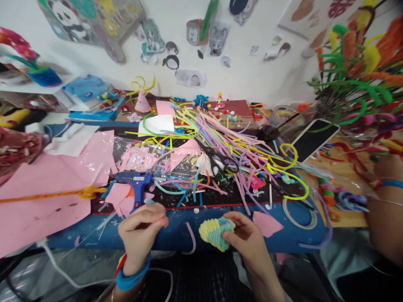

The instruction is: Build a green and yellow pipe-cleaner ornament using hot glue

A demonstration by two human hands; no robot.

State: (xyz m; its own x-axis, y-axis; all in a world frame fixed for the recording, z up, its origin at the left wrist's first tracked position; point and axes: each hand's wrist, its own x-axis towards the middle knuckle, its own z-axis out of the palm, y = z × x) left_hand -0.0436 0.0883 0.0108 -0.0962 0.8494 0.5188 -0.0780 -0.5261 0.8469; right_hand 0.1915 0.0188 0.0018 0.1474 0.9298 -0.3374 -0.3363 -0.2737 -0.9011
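My right hand (244, 235) holds a fuzzy yellow and turquoise piece (217, 233) between thumb and fingers, above the table's front edge. My left hand (143, 228) is raised to the left of it, fingers curled and pinched together; whatever they may hold is too small to make out. Just beyond my left hand lies a blue glue gun (137, 187). A lilac pipe cleaner (191, 238) rests on the blue table edge between my hands. Black-handled scissors (217, 161) lie among the heaped pipe cleaners (214, 130).
Pink sheets (47, 188) cover the left side. A roll of tape (299, 213) and a pink scrap (267, 223) lie at the right front. A phone (315, 138) leans at the right, near another person's arm (387, 205). Colourful fuzzy flowers (355, 71) stand behind.
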